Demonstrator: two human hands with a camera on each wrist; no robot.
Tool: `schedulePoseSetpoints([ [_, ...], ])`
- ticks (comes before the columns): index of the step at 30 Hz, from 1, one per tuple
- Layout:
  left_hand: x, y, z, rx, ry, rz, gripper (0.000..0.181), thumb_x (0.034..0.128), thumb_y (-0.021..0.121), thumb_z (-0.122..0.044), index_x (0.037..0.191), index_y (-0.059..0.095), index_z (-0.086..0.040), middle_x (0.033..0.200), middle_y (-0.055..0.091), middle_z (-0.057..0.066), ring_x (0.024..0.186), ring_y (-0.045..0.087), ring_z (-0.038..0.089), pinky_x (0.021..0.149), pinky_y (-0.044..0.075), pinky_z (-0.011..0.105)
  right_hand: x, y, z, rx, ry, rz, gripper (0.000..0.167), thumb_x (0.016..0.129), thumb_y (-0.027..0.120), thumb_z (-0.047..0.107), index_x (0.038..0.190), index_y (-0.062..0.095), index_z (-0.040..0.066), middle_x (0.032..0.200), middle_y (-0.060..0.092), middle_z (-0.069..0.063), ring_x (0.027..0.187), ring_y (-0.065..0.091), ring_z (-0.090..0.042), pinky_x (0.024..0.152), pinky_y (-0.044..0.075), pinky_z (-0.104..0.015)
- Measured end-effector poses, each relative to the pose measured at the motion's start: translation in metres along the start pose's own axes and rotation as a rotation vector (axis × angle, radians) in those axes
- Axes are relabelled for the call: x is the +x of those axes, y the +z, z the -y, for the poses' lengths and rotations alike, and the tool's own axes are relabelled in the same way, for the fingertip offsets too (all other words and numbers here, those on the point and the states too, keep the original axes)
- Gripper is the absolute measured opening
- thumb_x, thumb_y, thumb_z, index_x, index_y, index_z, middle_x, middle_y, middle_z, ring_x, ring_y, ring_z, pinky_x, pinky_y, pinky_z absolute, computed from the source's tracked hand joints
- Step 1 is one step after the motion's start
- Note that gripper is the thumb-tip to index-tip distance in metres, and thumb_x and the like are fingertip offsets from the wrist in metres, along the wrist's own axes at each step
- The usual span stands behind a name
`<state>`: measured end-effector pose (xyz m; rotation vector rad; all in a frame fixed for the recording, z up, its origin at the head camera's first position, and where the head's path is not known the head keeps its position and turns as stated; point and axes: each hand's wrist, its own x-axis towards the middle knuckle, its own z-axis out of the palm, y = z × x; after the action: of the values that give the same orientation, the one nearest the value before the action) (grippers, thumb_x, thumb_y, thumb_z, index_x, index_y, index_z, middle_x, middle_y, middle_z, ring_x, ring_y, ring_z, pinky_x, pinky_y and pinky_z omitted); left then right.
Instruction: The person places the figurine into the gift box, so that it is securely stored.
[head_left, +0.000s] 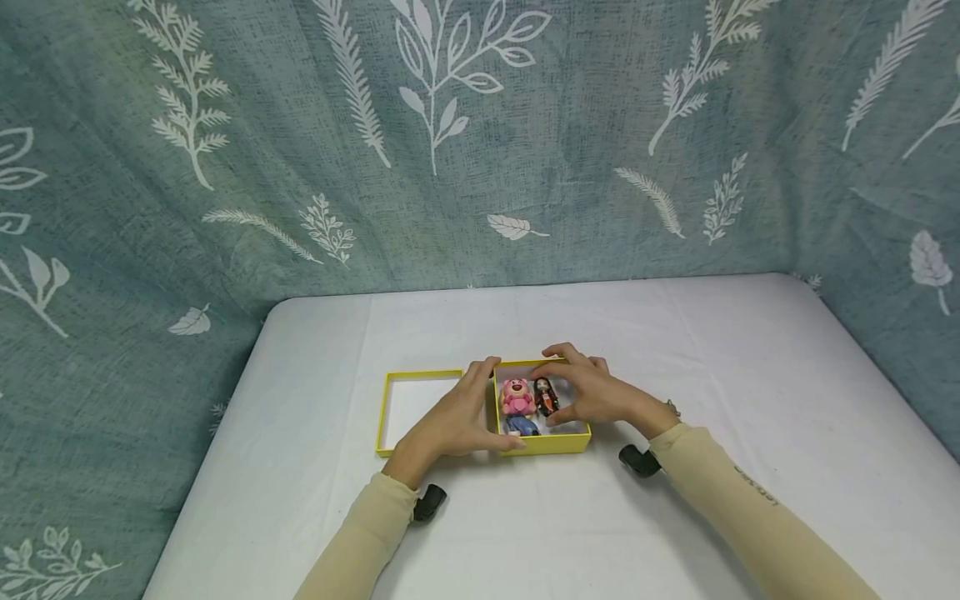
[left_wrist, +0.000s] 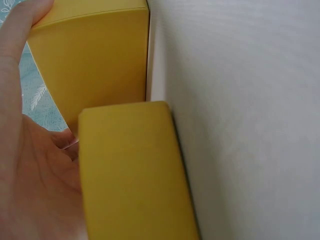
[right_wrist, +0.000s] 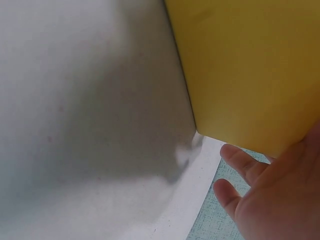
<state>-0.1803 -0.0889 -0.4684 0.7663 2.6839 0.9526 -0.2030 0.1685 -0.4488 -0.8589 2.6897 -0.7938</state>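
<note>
Dark-haired doll (head_left: pixel 547 400) between right-hand fingers (head_left: pixel 558 370)

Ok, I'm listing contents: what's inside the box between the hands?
In the box: a pink toy, a dark-haired doll and a blue item. The right hand hides part of the right side, so anything beneath it can't be seen.
</note>
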Motion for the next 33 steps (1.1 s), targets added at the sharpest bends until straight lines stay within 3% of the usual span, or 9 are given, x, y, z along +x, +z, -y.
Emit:
schedulePoseSetpoints([
  [8, -0.0002, -0.0001, 0.0002, 0.008, -0.007, 0.003, 0.124, 0.0644, 0.074, -0.074, 0.156, 0.012, -0.019, 0.151, 0.032, 0.006, 0.129, 0.049, 0.026, 0.104, 0.046, 0.047, 0.0007, 0.0022, -0.0007, 0.004, -0.003, -0.023, 0.063, 0.072, 0.087, 0.029, 0.129, 0.062, 0.018, 0.149, 0.034, -0.02, 0.135, 0.04, -0.039, 0.099, 0.023, -0.065],
  [18, 0.0003, 0.0009, 0.0009, 0.013, -0.001, 0.002, 0.125, 0.0647, 0.074, -0.074, 0.157, 0.011, -0.019, 0.151, 0.031, 0.006, 0.13, 0.049, 0.026, 0.105, 0.046, 0.046, 0.002, 0.0001, 0.0013, -0.068, 0.026, -0.009, 0.063, 0.071, 0.088, 0.034, 0.127, 0.064, 0.022, 0.149, 0.034, -0.02, 0.132, 0.042, -0.04, 0.086, 0.028, -0.051],
  [33, 0.0004, -0.0002, -0.0003, 0.009, -0.003, 0.004, 0.124, 0.0651, 0.076, -0.071, 0.157, 0.012, -0.018, 0.151, 0.032, 0.007, 0.131, 0.048, 0.026, 0.106, 0.045, 0.046, 0.0029, -0.0005, 0.0031, -0.071, 0.048, -0.016, 0.062, 0.069, 0.089, 0.032, 0.126, 0.065, 0.022, 0.148, 0.035, -0.021, 0.13, 0.042, -0.04, 0.087, 0.028, -0.053],
])
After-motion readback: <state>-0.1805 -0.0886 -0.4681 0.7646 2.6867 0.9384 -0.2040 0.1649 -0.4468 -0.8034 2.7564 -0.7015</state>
